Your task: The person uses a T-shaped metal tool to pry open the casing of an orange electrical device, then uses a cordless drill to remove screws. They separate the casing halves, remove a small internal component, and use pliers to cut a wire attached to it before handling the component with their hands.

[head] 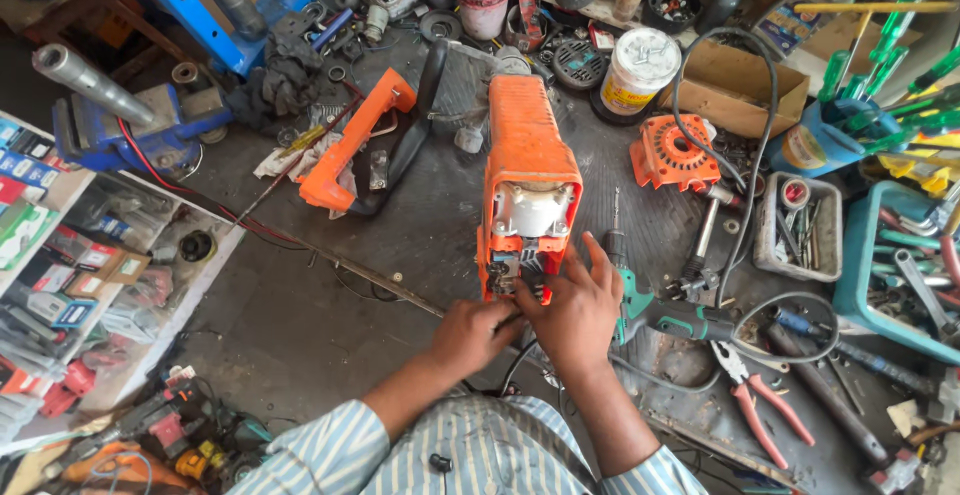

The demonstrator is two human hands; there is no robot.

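Everywhere, tools litter the grey workbench (300, 315).

Both my forearms reach forward, bare below striped sleeves. My left hand (470, 335) is curled, knuckles up; my right hand (578, 305) lies alongside, fingers bent down.

The near end of the opened orange power-tool body with its grey motor core (528, 190) is covered by the left hand (470, 335) and right hand (578, 313), so whatever the fingertips pinch among the small wiring there cannot be made out. The pale-blue striped shirt sleeves (330, 455) run off the bottom edge. At the right edge, the teal plastic tray of spanners (880, 275) is cut off.
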